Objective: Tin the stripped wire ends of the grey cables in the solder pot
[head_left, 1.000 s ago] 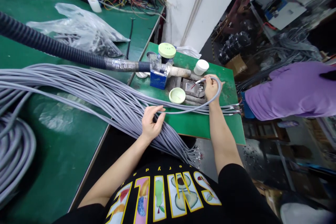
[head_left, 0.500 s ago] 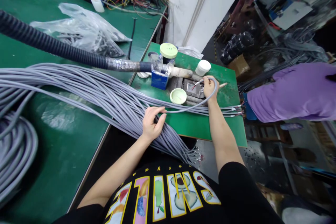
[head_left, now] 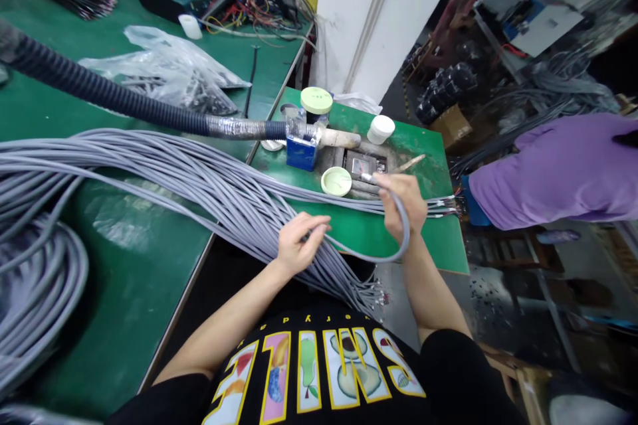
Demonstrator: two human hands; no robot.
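Observation:
My right hand (head_left: 406, 206) pinches a grey cable (head_left: 383, 257) close to its stripped end, which points left just in front of a small square pot with a shiny metal surface (head_left: 361, 166). From there the cable loops down and back to my left hand (head_left: 303, 241). The fingers and thumb of that hand are curled together around the same cable, over a thick bundle of grey cables (head_left: 239, 202). A shallow pale-green dish (head_left: 336, 181) sits left of the pot. The thin wires at the held end are blurred.
A ribbed black hose (head_left: 164, 106) leads to a blue box (head_left: 301, 154) beside the pot. Behind stand a green-lidded jar (head_left: 316, 101) and a white tub (head_left: 381, 129). A plastic bag (head_left: 174, 66) lies on the left table. A person in purple (head_left: 563, 166) is at right.
My right hand has drawn the cable end back from the shiny pot, toward my body. My left hand has shifted slightly right and down, and the cable's loop hangs lower.

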